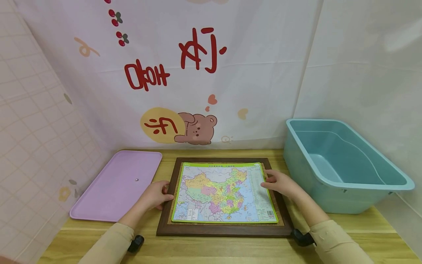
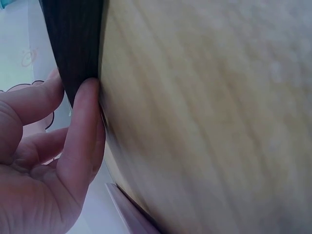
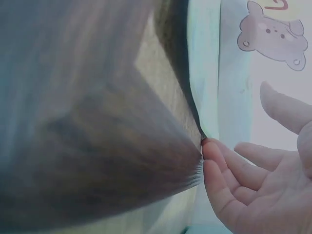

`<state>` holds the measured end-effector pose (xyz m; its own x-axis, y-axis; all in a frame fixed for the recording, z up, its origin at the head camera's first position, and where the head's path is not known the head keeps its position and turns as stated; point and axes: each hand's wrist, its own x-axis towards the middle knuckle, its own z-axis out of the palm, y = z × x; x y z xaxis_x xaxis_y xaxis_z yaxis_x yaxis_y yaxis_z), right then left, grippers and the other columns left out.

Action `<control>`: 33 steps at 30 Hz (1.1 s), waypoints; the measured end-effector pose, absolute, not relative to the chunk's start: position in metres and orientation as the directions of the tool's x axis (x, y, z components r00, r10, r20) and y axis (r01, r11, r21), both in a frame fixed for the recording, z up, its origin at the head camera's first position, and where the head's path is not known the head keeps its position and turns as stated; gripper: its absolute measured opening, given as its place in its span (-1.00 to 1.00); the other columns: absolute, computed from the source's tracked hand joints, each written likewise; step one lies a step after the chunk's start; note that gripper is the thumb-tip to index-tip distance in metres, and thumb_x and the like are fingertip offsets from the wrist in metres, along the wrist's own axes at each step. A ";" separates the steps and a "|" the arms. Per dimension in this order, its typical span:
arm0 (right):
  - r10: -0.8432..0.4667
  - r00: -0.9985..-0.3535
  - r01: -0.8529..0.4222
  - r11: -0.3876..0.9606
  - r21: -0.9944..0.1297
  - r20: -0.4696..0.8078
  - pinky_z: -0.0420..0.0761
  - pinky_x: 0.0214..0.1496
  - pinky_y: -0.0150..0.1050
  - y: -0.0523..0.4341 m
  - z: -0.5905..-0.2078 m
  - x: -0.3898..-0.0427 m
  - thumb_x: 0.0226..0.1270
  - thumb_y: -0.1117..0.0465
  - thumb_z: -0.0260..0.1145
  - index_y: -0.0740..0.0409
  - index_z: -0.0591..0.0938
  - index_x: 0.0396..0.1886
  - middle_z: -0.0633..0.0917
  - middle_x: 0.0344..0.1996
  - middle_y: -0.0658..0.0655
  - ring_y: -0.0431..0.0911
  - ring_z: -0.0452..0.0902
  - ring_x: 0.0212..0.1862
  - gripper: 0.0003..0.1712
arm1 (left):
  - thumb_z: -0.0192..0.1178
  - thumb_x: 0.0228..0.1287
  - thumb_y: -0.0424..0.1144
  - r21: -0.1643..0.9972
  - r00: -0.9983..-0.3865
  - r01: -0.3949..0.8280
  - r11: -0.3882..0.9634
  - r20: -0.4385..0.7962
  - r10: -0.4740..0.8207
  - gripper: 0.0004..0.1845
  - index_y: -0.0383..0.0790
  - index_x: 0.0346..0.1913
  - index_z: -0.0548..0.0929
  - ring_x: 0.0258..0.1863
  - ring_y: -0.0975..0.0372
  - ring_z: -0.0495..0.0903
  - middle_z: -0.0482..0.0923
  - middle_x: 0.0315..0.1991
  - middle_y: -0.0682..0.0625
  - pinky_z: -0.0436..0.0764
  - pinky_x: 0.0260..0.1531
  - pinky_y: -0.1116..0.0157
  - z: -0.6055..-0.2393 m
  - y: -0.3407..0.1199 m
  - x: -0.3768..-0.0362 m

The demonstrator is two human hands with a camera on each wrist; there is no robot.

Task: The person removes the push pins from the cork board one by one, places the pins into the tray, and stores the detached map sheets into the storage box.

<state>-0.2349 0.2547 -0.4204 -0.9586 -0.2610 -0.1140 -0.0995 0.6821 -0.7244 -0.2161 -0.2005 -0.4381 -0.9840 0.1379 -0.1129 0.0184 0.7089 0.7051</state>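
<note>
A colourful map sheet [image 1: 214, 194] with a green border lies on a board with a dark brown wooden frame [image 1: 224, 231]. Brown backing shows as a thin strip around the sheet. At the frame's left side, my left hand [image 1: 154, 196] grips the rail. The left wrist view has the fingers [image 2: 80, 131] on either side of that dark rail. My right hand [image 1: 280, 183] reaches over the right rail to the map's right edge. Its fingertips [image 3: 209, 148] touch that edge in the right wrist view, while the thumb stands apart.
Left of the frame lies a flat lilac tray [image 1: 118, 187]. A deep teal tub [image 1: 336, 198] stands at the right, close to the right forearm. Behind the wooden table [image 1: 184, 251] hangs a white printed cloth [image 1: 257, 80].
</note>
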 end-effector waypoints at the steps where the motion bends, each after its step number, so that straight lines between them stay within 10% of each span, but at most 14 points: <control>1: -0.258 -0.958 -0.083 0.667 -0.741 -0.124 0.59 0.04 0.14 0.255 -0.420 -0.235 0.39 0.09 0.35 0.52 0.20 0.43 0.52 0.11 0.53 0.34 0.48 0.14 -0.15 | 0.41 0.18 -0.41 0.704 -0.984 0.018 0.710 -0.114 0.138 -0.35 -0.59 0.28 0.38 -0.46 0.15 0.55 0.40 -0.30 -0.14 0.66 -0.68 0.24 -0.438 -0.200 -0.216; 33: -0.186 -0.944 0.190 0.369 -0.910 -0.273 0.69 -0.05 -0.04 0.256 -0.418 -0.237 0.52 0.18 0.19 0.53 0.14 0.43 0.41 0.17 0.49 0.01 0.62 -0.12 -0.28 | 0.40 0.18 -0.42 0.697 -0.983 0.004 0.717 -0.127 0.129 -0.36 -0.57 0.28 0.40 -0.41 0.12 0.57 0.44 -0.26 -0.17 0.67 -0.67 0.24 -0.435 -0.199 -0.213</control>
